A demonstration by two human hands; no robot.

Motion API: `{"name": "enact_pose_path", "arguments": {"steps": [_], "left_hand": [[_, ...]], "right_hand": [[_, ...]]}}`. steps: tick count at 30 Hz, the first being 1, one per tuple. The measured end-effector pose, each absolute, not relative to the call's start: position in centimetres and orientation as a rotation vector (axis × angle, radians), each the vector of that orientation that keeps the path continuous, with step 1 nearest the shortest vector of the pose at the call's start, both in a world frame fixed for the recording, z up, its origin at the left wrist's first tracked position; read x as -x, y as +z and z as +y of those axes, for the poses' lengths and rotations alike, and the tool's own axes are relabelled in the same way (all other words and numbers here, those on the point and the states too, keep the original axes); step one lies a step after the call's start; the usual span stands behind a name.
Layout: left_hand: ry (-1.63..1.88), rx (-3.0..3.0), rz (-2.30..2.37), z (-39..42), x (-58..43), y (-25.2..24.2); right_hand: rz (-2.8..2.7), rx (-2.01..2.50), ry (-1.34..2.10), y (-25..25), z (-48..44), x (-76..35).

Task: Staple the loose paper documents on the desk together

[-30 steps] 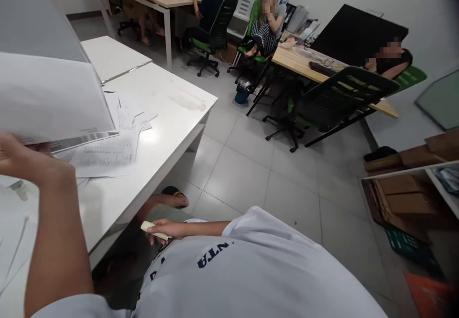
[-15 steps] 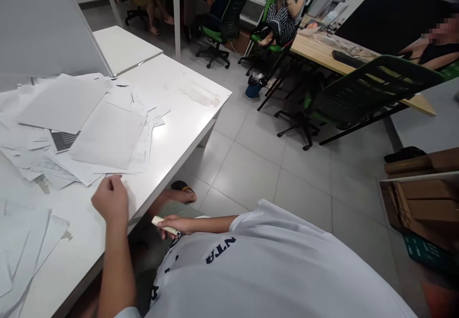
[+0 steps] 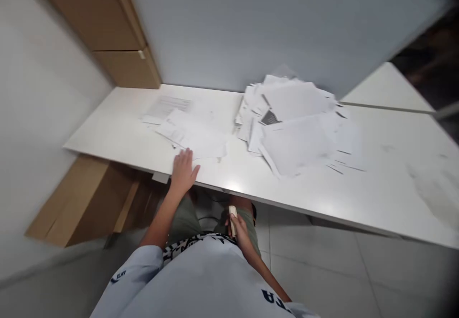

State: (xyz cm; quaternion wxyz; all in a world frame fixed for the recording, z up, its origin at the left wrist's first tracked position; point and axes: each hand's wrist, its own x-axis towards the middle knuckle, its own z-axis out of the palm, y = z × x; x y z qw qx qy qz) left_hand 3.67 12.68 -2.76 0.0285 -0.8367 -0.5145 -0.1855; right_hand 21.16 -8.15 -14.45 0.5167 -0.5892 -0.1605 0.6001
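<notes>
My left hand (image 3: 183,172) lies open on the near edge of the white table (image 3: 387,189), its fingertips at the edge of a loose stack of paper sheets (image 3: 191,134). Further right sits a larger, untidy heap of paper (image 3: 294,122), out of reach of either hand's fingers. A printed sheet (image 3: 167,107) lies beyond the stack. Below the table edge, my right hand (image 3: 237,227) grips a slim cream-coloured tool (image 3: 233,220) close to my body.
A grey partition panel (image 3: 251,26) stands along the table's far side. Wooden drawers (image 3: 102,31) stand at the upper left, and flattened cardboard (image 3: 82,201) leans below the table's left end. Tiled floor (image 3: 315,265) shows at the lower right.
My view has swung left, away from the office and seated people. The papers lie gathered in a heap, and my left hand has moved down onto the table edge. The right hand still grips the tool.
</notes>
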Motion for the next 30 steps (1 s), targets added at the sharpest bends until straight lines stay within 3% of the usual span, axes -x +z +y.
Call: {"name": "enact_pose_path", "arguments": {"steps": [7,14,17,20,26,30], "left_hand": [[-0.603,2.628,-1.627,10.2,-2.4,-3.9],[-0.572,2.636,-1.74,17.9,-2.1,-2.4],[-0.55,2.642,-1.747,19.2,-2.6,-2.8],[-0.594,2.542,-1.701,18.5,-2.9,-3.1],[-0.794,2.304,-1.798,17.0,-2.5,-2.9],[-0.758,2.423,-1.595,16.6,-2.8,-2.7]], "right_hand": [[-0.565,1.305,1.466,-9.6,-8.2,-18.4],[-0.847,1.191,1.193,-4.3,-0.7,-21.2],[-0.772,1.231,1.009,-3.6,3.9,-24.0],[-0.662,1.161,1.036,-3.4,6.5,-25.3],[-0.716,1.126,1.031,-3.8,6.3,-24.9],[-0.694,1.114,1.027,-4.2,6.1,-24.9]]}}
